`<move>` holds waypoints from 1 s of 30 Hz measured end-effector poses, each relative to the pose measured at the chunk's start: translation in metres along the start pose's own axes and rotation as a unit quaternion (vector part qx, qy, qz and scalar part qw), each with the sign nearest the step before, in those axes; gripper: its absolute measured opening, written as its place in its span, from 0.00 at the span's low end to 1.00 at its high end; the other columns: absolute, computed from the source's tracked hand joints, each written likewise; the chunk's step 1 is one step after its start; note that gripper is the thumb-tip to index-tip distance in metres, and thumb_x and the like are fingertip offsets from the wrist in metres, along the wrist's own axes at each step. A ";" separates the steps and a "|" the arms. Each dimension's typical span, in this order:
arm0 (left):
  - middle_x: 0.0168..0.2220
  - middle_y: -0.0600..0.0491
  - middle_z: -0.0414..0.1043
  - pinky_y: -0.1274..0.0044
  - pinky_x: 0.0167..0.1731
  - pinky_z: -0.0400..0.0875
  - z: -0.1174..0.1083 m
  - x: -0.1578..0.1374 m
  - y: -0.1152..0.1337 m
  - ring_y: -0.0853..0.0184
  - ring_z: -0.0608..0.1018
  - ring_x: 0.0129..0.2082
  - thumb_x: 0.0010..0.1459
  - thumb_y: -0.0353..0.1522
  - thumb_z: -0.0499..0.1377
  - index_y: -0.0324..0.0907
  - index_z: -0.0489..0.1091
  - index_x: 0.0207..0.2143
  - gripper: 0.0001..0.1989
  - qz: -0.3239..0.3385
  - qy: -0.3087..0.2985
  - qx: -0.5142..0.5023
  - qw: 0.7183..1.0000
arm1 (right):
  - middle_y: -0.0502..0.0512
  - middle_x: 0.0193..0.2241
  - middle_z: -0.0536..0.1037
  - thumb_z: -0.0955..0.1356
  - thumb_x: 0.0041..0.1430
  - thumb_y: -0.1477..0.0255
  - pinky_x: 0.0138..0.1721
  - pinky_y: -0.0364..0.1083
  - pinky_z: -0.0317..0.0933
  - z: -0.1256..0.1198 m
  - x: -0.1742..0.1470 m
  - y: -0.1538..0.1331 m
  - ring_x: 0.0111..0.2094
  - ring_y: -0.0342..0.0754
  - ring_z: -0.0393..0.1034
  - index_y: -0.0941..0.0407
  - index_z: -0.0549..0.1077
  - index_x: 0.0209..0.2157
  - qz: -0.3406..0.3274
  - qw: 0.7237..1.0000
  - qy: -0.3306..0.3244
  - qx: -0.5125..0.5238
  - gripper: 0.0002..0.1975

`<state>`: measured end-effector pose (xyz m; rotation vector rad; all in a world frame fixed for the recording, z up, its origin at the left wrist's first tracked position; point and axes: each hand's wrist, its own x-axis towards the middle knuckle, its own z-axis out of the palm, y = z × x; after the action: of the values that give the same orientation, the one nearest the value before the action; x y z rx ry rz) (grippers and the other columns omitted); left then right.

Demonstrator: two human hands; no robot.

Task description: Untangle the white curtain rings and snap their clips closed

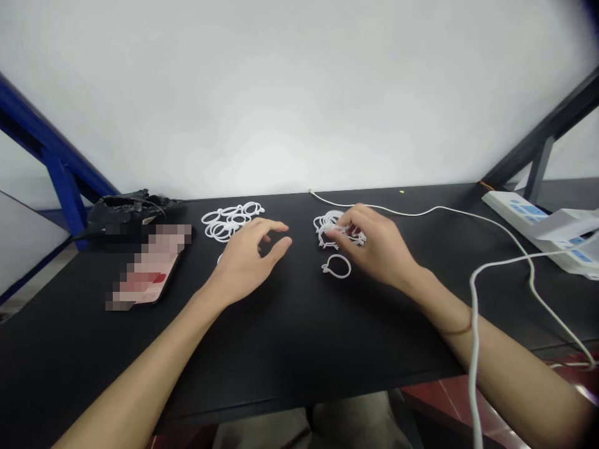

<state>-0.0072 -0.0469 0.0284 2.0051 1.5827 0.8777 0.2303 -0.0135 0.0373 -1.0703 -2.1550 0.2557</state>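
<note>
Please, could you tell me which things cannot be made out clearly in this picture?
All in the head view:
- Right pile of white loops: partly hidden by the right hand; whether its grip holds a loop is unclear.
- White arc: mostly covered by the left hand.
- Smartphone: screen blurred by pixel blocks.
- White cable: cut off by the bottom edge.

On table [290,330] — rings [228,231] between phone [152,268] and power strip [521,215].
</note>
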 end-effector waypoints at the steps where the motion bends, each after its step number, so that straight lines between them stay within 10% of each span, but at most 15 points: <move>1: 0.47 0.50 0.72 0.65 0.48 0.66 0.000 0.002 -0.005 0.58 0.71 0.46 0.61 0.42 0.52 0.45 0.71 0.46 0.16 0.005 0.027 0.095 0.995 | 0.56 0.34 0.72 0.66 0.62 0.63 0.37 0.49 0.60 -0.002 0.002 0.008 0.35 0.49 0.66 0.55 0.71 0.33 -0.001 0.997 0.027 -0.070 0.10; 7: 0.45 0.45 0.73 0.63 0.47 0.66 -0.013 0.004 -0.027 0.53 0.71 0.47 0.54 0.28 0.50 0.42 0.72 0.45 0.18 0.005 -0.012 0.337 0.942 | 0.61 0.39 0.73 0.66 0.61 0.70 0.38 0.52 0.62 -0.007 0.003 0.036 0.37 0.54 0.64 0.57 0.76 0.33 0.013 0.969 0.005 -0.246 0.07; 18: 0.41 0.49 0.77 0.66 0.41 0.63 -0.025 0.003 -0.034 0.55 0.73 0.44 0.58 0.27 0.48 0.44 0.72 0.39 0.13 0.004 -0.077 0.384 0.920 | 0.58 0.33 0.74 0.68 0.61 0.64 0.40 0.52 0.60 -0.003 0.001 0.014 0.36 0.52 0.61 0.56 0.75 0.32 -0.032 0.983 -0.025 -0.178 0.10; 22: 0.40 0.48 0.77 0.67 0.41 0.63 -0.018 0.006 -0.033 0.54 0.73 0.43 0.60 0.29 0.49 0.43 0.71 0.38 0.11 0.011 -0.057 0.381 0.923 | 0.58 0.40 0.71 0.76 0.47 0.56 0.43 0.53 0.60 0.000 -0.003 0.007 0.41 0.55 0.60 0.53 0.74 0.41 -0.075 0.975 -0.135 -0.157 0.23; 30: 0.34 0.54 0.77 0.73 0.34 0.65 -0.011 0.006 -0.020 0.62 0.77 0.35 0.61 0.33 0.53 0.45 0.65 0.40 0.05 -0.030 -0.045 0.161 0.986 | 0.61 0.42 0.69 0.75 0.45 0.53 0.45 0.55 0.59 -0.002 -0.001 0.029 0.43 0.58 0.59 0.57 0.71 0.48 -0.065 0.959 -0.106 -0.253 0.32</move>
<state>-0.0278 -0.0370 0.0236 2.1623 1.8163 0.5267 0.2497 0.0034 0.0249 -1.2100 -2.5502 -0.2736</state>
